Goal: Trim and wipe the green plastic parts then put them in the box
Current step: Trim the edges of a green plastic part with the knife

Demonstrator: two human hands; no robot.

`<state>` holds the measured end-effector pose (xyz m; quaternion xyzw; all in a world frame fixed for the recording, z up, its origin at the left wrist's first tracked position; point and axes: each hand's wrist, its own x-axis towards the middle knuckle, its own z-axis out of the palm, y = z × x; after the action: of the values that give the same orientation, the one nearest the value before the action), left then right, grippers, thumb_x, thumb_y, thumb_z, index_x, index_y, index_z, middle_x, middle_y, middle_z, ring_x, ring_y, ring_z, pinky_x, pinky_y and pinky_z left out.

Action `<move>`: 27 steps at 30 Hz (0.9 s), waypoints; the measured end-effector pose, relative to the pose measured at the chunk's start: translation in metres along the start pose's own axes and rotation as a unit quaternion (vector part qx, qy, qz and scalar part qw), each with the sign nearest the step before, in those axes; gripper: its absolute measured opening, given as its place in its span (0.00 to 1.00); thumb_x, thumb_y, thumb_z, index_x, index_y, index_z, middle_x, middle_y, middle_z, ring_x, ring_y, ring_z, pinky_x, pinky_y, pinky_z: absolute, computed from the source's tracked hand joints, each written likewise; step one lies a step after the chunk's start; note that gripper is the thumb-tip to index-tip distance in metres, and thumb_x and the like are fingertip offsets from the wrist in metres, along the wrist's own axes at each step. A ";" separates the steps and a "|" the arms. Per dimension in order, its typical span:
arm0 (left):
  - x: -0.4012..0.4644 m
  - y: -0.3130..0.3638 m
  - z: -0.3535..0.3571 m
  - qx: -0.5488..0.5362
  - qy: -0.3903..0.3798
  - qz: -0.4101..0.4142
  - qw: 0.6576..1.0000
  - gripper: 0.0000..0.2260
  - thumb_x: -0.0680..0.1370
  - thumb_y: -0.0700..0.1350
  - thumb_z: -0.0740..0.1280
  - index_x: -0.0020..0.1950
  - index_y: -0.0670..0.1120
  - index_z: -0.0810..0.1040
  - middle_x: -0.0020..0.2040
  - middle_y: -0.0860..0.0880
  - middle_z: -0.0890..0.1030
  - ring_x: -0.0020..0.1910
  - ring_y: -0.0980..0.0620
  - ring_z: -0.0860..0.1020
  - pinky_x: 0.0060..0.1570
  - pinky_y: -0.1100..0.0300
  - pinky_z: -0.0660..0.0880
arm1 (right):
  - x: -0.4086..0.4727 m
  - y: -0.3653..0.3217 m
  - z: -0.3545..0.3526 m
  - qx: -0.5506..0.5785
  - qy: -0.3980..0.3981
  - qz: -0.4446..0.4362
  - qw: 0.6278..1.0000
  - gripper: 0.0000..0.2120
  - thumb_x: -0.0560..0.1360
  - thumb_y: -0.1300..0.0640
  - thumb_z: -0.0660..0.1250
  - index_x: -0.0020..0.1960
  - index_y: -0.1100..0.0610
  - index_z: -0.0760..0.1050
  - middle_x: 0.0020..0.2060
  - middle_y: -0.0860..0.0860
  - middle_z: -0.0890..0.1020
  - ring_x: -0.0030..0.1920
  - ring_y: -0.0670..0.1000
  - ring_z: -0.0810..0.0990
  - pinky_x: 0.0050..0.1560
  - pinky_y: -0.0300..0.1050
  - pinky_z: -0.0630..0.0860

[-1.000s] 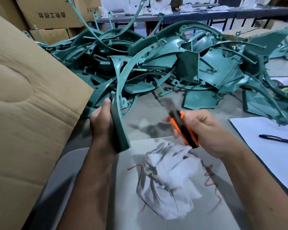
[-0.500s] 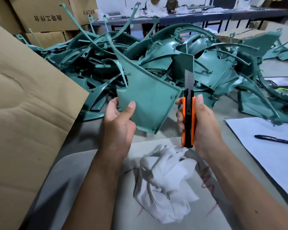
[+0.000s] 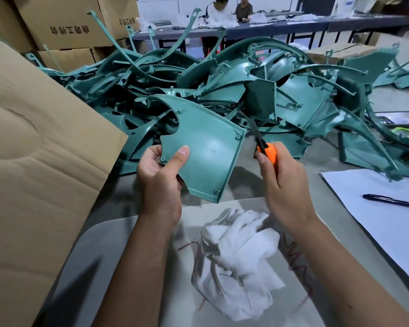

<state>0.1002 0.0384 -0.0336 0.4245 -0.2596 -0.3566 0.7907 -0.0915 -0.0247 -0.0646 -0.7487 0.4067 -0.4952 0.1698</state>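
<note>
Here, the left hand (image 3: 159, 182) pinches a flat green plastic panel (image 3: 208, 147) above the table; the right hand (image 3: 285, 185) is closed around an orange utility knife (image 3: 266, 153), blade just beside the panel's right edge. Trimming appears underway; next, likely drawing the blade along that edge

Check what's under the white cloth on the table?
The white cloth lies crumpled on a grey mat scribbled with red marker lines. Lines emerge on both sides of it; whatever runs directly beneath is covered and can't be seen.
</note>
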 end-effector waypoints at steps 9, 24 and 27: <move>0.000 0.004 -0.001 -0.034 -0.007 0.001 0.999 0.09 0.78 0.32 0.69 0.58 0.37 0.76 0.49 0.42 0.86 0.45 0.46 0.86 0.40 0.55 0.82 | -0.002 0.000 0.000 -0.009 -0.050 -0.055 0.997 0.10 0.86 0.54 0.61 0.47 0.56 0.71 0.31 0.43 0.71 0.31 0.47 0.70 0.32 0.43 0.63; 0.025 0.017 0.012 -0.065 0.038 0.057 0.996 0.07 0.79 0.31 0.69 0.53 0.41 0.78 0.47 0.47 0.87 0.47 0.49 0.86 0.44 0.52 0.83 | 0.000 0.008 0.002 -0.006 -0.246 -0.166 0.955 0.12 0.84 0.51 0.62 0.62 0.54 0.81 0.50 0.41 0.82 0.49 0.49 0.79 0.51 0.53 0.75; 0.026 0.015 0.007 0.029 0.018 0.130 0.991 0.12 0.76 0.29 0.72 0.51 0.43 0.75 0.48 0.50 0.86 0.50 0.48 0.85 0.49 0.47 0.83 | 0.002 0.003 -0.006 0.085 -0.139 -0.123 0.979 0.10 0.86 0.52 0.61 0.54 0.56 0.78 0.39 0.40 0.77 0.38 0.45 0.76 0.41 0.38 0.69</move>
<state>0.1165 0.0203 -0.0146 0.4162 -0.3085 -0.2350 0.8224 -0.0977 -0.0270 -0.0630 -0.8372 0.2406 -0.4360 0.2259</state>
